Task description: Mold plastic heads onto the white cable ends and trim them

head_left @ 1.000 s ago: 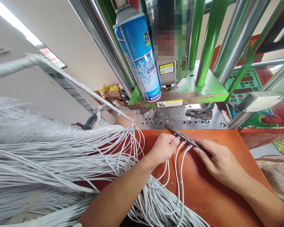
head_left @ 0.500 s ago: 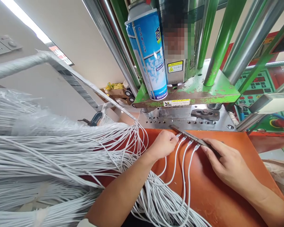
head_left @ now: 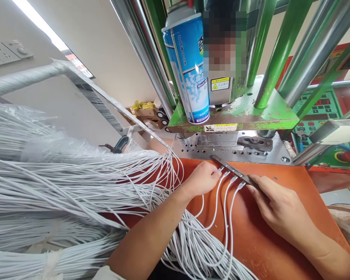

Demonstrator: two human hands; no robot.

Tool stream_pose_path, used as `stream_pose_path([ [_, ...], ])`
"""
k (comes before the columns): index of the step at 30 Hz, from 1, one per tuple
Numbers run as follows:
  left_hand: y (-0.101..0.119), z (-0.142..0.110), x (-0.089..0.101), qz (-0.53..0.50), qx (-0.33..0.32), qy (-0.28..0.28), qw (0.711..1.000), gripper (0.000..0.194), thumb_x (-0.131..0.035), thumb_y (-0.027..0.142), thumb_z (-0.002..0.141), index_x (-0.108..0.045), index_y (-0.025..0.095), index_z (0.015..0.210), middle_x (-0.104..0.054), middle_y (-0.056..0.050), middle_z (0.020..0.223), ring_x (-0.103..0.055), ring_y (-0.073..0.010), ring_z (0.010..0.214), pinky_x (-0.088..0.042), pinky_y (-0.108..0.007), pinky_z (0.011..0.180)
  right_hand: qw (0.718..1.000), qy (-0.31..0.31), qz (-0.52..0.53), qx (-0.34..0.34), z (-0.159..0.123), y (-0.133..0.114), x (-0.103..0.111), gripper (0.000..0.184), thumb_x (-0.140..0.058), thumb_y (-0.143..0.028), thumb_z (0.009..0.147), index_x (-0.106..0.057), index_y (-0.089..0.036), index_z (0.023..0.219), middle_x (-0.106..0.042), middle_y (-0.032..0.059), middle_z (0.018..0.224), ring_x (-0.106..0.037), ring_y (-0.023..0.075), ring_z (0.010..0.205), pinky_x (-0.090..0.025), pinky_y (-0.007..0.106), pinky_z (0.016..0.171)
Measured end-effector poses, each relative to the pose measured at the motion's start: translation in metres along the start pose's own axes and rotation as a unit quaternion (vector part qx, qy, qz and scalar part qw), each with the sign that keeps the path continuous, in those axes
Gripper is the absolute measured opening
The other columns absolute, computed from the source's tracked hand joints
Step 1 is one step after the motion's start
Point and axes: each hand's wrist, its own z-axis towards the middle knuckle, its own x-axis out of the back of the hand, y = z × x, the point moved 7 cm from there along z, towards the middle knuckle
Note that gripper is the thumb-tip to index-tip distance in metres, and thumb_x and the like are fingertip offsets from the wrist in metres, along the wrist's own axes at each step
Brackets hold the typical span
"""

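Observation:
My right hand (head_left: 280,202) is closed around the near end of a dark metal bar (head_left: 231,168), which slants over the orange work surface (head_left: 259,249). Several white cable connectors (head_left: 240,186) sit in a row along the bar's near edge, their white cables (head_left: 226,210) curving down toward me. At the bar's far end, my left hand (head_left: 204,177) pinches the leftmost connector between thumb and fingers. That connector is mostly hidden by the fingertips. A large bundle of white cables (head_left: 198,237) lies under and beside my left forearm.
Beyond the hands stands a green press (head_left: 271,112) with steel columns and a metal bed (head_left: 189,146). A blue spray can (head_left: 189,74) stands on its green plate. More cable bundles (head_left: 46,186) fill the left. A green control panel (head_left: 315,112) is at right.
The view has shifted slightly, moving the press and can a little rightward in the picture. Both hands keep their holds, and the bar with its connectors stays nearly in place.

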Motion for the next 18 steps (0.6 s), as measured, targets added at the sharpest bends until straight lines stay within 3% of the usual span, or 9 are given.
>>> stream_pose_path([
  [7,-0.003,0.001,-0.001,-0.019,0.021,-0.019,0.999,0.043,-0.055,0.032,0.093,-0.031,0.023,0.058,-0.03,0.006,0.056,-0.028,-0.0104,0.053,-0.021,-0.028,0.052,1.0,0.006,0.012,0.014,0.0,-0.003,0.003,0.021,-0.052,-0.032,0.109,-0.06,-0.02,0.124,-0.072,0.0064,0.096,-0.071,0.0205,0.075,-0.052,0.032,0.066],
  [18,0.001,-0.005,0.0,0.002,0.016,0.02,1.0,0.043,-0.056,0.02,0.091,-0.031,0.022,0.055,-0.03,0.005,0.055,-0.03,-0.0116,0.055,-0.022,-0.031,0.055,0.99,-0.076,0.116,-0.024,0.001,0.009,0.005,0.024,-0.061,-0.037,0.104,-0.07,-0.028,0.125,-0.079,0.0048,0.112,-0.078,0.0229,0.094,-0.064,0.031,0.079],
])
